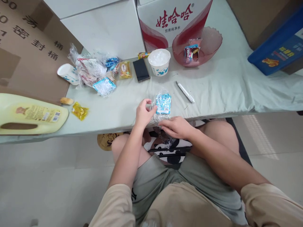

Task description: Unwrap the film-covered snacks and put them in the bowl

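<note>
A light-blue printed packet lies near the table's front edge, in and around crinkled clear plastic wrap. On its left side is my left hand, thumb and fingers apart, the thumb tip touching or almost touching the wrap. My right hand is at the table edge just below the packet, its fingers closed on the wrap, part of which hangs down over my lap. What lies beneath the right fingers is hidden. A white utility knife or pen-like tool rests to the right of the packet.
Behind are a paper cup, a black phone, a pink bowl holding snacks, and a white box. Wrapped snacks, a tipped cup, a yellow wrapper and a pale-yellow jug lie left.
</note>
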{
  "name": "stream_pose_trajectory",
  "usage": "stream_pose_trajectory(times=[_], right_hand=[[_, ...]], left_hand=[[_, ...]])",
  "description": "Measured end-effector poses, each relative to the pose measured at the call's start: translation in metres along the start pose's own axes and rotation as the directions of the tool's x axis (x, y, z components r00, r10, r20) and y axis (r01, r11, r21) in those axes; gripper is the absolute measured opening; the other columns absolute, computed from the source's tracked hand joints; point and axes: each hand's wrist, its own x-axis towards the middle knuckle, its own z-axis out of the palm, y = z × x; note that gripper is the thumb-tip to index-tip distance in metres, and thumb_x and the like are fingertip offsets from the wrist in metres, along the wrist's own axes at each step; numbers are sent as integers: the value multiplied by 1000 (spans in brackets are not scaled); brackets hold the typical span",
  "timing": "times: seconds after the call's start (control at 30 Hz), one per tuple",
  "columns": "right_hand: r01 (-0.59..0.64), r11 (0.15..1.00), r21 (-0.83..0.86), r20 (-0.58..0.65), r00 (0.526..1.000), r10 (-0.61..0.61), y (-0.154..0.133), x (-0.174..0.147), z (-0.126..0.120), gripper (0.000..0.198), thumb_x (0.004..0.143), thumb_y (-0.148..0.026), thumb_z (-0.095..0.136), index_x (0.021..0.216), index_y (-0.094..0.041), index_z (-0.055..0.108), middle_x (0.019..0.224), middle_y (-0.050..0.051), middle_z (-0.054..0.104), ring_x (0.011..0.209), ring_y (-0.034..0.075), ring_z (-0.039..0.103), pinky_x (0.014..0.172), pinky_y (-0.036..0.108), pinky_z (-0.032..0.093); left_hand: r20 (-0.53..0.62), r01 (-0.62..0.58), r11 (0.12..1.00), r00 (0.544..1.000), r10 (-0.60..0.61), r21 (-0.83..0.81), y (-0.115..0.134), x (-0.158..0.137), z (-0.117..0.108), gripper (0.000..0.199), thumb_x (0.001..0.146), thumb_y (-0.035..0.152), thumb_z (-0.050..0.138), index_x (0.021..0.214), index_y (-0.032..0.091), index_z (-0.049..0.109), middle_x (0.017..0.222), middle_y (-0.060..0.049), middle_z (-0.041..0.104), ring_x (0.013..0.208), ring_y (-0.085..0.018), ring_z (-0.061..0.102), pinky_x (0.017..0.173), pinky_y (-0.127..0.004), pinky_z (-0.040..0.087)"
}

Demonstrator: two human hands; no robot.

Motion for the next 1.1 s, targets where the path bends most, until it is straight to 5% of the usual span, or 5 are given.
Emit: stream_pose_trajectory(times=[0.17, 0.27, 0.4, 0.6, 1.1], right_hand=[[-333, 938, 102, -349, 871, 347, -1, 7, 1, 32, 96, -30, 45, 118, -23, 68, 105, 9, 72, 81, 21, 67, 74, 35, 50], [-376, 904, 202, -460, 779, 426, 1, 16, -1, 38, 92, -36, 53, 125, -21, 63, 123, 15, 65, 105, 28, 66, 83, 40, 54], [-388, 844, 370, -373, 770, 517, 8, 26, -1, 72, 82, -44, 65, 146, -16, 44, 143, 21, 51, 117, 32, 61, 92, 45, 56], [-380, 743, 551, -293, 745, 599, 17, 32, -2, 77, 78, -48, 69, 145, -19, 43, 142, 20, 53, 111, 31, 63, 88, 48, 57], [-443, 816, 372, -482, 660, 577, 17, 22, -21, 32, 85, -29, 53, 112, -21, 67, 108, 8, 71, 74, 18, 64, 73, 38, 52]], left_hand=[[67, -1, 994, 998, 8, -110, 7, 0, 6, 26, 91, 39, 65, 74, 21, 57, 56, 5, 44, 45, -8, 36, 47, -25, 27], [108, 38, 935, 994, 0, -352, 13, -1, 11, 32, 90, 51, 66, 80, 22, 57, 68, 3, 56, 44, -7, 37, 43, -24, 26], [187, 149, 761, 982, -37, -631, 27, -3, 13, 42, 82, 53, 74, 78, 21, 48, 96, 0, 69, 40, -1, 36, 38, -22, 19], [319, 314, 532, 944, -85, -786, 37, -1, 7, 47, 75, 49, 81, 80, 22, 42, 84, 4, 67, 35, 0, 28, 36, -19, 11], [213, 307, 601, 951, -224, -738, 26, 2, 2, 42, 78, 40, 78, 78, 21, 41, 80, 4, 65, 35, 1, 28, 37, -18, 8]])
